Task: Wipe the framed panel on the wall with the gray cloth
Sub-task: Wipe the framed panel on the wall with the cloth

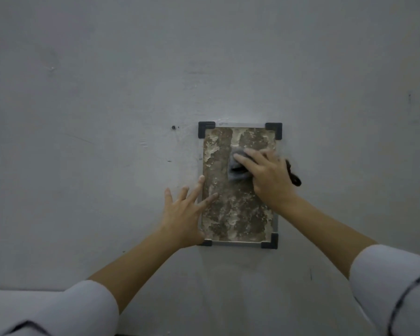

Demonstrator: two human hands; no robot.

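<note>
The wiping step is going on. The panel [230, 214] hangs on the wall [107, 117], a bit right of the middle of the picture. The right hand [269, 175] holds the bunched gray cloth [235, 166] and pushes it on the upper middle of the panel. The left hand [182, 212] is open, fingers spread, resting on the panel's lower left edge. Most of the panel looks blotchy, so next the cloth should probably rub down and across, while the left hand keeps the panel steady.
</note>
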